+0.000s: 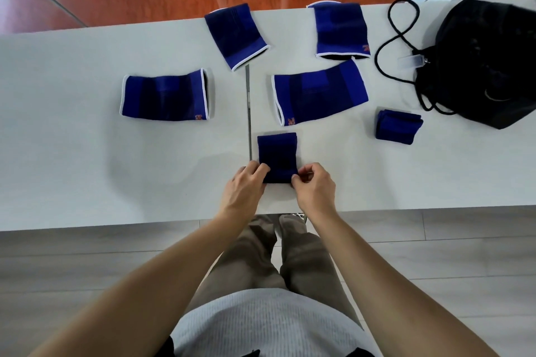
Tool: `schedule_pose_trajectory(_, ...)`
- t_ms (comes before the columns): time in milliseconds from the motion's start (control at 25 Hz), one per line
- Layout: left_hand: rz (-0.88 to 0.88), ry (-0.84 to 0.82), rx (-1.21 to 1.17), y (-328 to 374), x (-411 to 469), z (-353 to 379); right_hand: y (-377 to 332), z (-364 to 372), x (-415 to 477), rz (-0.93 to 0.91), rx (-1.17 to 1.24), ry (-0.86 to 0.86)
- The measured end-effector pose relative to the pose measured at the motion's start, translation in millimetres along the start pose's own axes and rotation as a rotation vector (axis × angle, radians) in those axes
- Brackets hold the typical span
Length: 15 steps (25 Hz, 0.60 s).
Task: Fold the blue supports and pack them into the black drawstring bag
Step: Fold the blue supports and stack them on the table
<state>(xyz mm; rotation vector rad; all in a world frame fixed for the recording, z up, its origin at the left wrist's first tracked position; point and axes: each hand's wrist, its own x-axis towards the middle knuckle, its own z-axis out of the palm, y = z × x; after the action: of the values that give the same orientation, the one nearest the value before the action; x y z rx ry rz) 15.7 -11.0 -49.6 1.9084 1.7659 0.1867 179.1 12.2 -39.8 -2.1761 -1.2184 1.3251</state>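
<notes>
Six blue knitted elastic supports lie on the white tabletop (72, 153). Farthest left is a flat unfolded support with white-trimmed ends (164, 95) and a small orange mark at its near right corner. Right of it, at the far edge, a second unfolded support (236, 35) lies tilted. The left hand (246, 182) has thumb and fingers closed in a pinch on the near left corner of a folded dark blue support (278, 156), a compact rectangle beside the seam in the table; the right hand (314, 185) pinches its near right corner, fingers curled in tight. Beyond this one lies a wide unfolded support (319, 95), and farther back a shorter one (340, 30), both with orange marks. Further right sits a small folded support (398, 127), apart from the others and near the black fabric drawstring bag (487, 66), which slumps at the table's right end with its black cord (394, 35) looping out to its left.
</notes>
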Motion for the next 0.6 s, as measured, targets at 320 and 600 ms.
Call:
schedule_pose_trajectory(320,0.080,0.012,0.164,-1.2,0.6,2.2,-7.8,2.9,8.2,0.266,0.307,0.008)
schedule_pose_trajectory(600,0.191,0.087,0.182,-2.2,4.4,4.6,2.1,-19.2,0.1,-0.271,-0.263,0.001)
